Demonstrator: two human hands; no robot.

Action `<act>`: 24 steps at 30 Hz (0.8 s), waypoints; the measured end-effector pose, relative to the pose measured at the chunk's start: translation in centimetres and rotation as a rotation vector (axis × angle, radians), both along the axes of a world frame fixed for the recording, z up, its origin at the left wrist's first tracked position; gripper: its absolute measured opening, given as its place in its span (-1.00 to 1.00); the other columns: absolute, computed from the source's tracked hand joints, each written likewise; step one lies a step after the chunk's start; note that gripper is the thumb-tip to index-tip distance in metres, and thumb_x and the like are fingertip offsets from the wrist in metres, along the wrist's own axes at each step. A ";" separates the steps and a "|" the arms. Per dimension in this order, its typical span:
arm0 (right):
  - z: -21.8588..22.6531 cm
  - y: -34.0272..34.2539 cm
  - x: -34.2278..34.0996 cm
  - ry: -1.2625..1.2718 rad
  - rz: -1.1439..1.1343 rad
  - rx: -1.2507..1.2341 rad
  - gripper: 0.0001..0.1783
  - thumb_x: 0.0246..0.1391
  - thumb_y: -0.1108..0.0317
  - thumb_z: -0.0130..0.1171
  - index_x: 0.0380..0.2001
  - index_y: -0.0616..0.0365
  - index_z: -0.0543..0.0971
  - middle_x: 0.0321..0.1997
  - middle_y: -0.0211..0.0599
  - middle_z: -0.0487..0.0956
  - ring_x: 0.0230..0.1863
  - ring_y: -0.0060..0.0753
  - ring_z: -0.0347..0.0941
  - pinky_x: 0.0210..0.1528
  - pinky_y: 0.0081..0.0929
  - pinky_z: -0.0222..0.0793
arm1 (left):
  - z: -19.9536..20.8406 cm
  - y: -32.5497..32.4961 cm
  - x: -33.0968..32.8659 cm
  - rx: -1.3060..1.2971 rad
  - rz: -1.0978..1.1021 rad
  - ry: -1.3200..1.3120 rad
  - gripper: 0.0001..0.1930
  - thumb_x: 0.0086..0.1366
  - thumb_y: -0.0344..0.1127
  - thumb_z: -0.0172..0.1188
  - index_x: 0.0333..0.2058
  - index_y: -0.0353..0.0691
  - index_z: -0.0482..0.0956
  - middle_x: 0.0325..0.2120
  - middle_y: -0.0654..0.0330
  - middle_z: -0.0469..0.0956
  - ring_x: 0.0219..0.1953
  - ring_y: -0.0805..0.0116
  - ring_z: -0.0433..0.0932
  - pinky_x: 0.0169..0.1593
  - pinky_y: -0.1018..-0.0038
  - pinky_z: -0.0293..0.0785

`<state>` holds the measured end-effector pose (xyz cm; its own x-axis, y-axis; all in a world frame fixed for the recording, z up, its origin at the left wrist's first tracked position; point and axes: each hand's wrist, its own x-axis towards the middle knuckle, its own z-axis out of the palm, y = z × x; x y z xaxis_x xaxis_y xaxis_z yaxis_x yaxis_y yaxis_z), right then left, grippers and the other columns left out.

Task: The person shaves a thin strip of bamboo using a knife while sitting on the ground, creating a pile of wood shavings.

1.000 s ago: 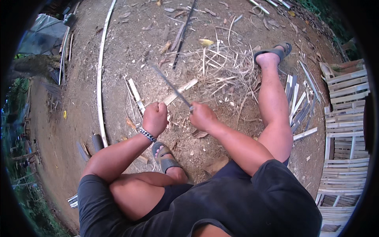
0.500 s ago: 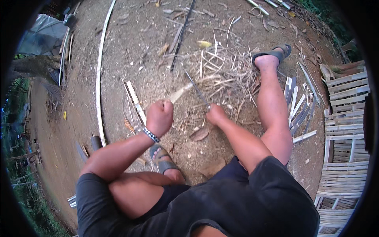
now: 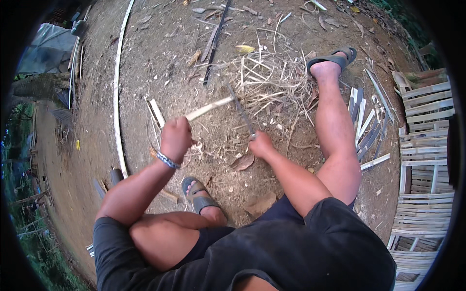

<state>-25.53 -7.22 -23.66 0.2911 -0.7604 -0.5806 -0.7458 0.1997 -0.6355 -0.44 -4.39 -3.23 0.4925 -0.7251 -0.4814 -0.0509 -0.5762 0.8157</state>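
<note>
From the head camera, a person sits on bare dirt ground [image 3: 160,72] and looks down at both hands. The left hand [image 3: 175,138] is closed in a fist around one end of a pale bamboo stick [image 3: 209,108]. The stick points up and to the right, away from the body. A metal bracelet [image 3: 167,159] sits on the left wrist. The right hand [image 3: 260,143] has its grip pressed tight around the handle of a long dark knife [image 3: 241,110]. The blade points up and away and crosses the far end of the stick. Just behind the hands lies a heap of thin dry shavings [image 3: 272,82]. A grey sandal [image 3: 196,194] is under the left hand, and a dark sandal [image 3: 335,58] is far out on the right. Cut slats [image 3: 364,126] lie beside the right leg. Woven bamboo panels [image 3: 424,145] are stacked at the right edge. A long bent strip [image 3: 116,97] lies on the left.
</note>
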 end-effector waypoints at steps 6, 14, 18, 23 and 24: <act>3.3 -1.0 0.5 -0.091 -0.096 0.166 -0.72 0.08 0.32 0.15 -0.15 0.23 0.58 -0.25 -0.01 0.65 -0.23 -0.12 0.62 -0.14 -0.21 0.50 | 0.9 0.6 3.1 0.107 0.182 0.195 -0.78 0.31 -0.25 -0.09 -0.52 -0.15 0.33 -0.77 0.35 0.20 -0.80 0.46 0.18 -0.52 0.33 0.49; 16.2 2.0 7.3 -0.179 0.429 -0.142 -0.70 0.19 0.40 0.08 0.01 0.13 0.50 -0.34 -0.10 0.61 -0.24 -0.20 0.62 -0.22 -0.22 0.56 | 0.6 2.0 2.3 0.112 0.211 0.235 -0.76 0.36 -0.24 -0.11 -0.48 -0.18 0.35 -0.72 0.34 0.22 -0.74 0.45 0.21 -0.51 0.35 0.52; 9.9 0.3 6.3 -0.070 0.165 0.021 -0.63 0.19 0.41 0.06 0.07 0.14 0.49 -0.24 -0.05 0.64 -0.18 -0.12 0.62 -0.12 -0.20 0.55 | 0.8 1.4 0.8 0.082 0.243 0.288 -0.79 0.32 -0.26 -0.10 -0.52 -0.12 0.30 -0.74 0.35 0.19 -0.76 0.45 0.13 -0.41 0.33 0.47; 12.3 -0.1 7.4 -0.036 0.276 -0.080 -0.60 0.11 0.38 0.13 0.06 0.11 0.49 -0.19 -0.02 0.64 -0.12 0.01 0.60 -0.02 -0.08 0.49 | -0.9 2.3 2.7 0.066 0.256 0.231 -0.78 0.35 -0.25 -0.10 -0.49 -0.14 0.31 -0.72 0.34 0.19 -0.74 0.45 0.16 -0.43 0.32 0.50; 12.0 0.7 7.7 -0.065 0.282 -0.190 -0.61 0.11 0.39 0.14 0.04 0.12 0.49 -0.23 -0.03 0.63 -0.16 -0.02 0.61 -0.07 -0.10 0.50 | -0.9 2.2 2.8 0.043 0.191 0.214 -0.79 0.35 -0.27 -0.10 -0.47 -0.18 0.32 -0.69 0.31 0.23 -0.72 0.44 0.22 -0.47 0.34 0.53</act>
<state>-17.80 -6.51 -11.65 0.5368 -0.7375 -0.4098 -0.7117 -0.1349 -0.6895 2.36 -2.18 -4.11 0.5021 -0.6058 -0.6171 0.2321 -0.5930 0.7710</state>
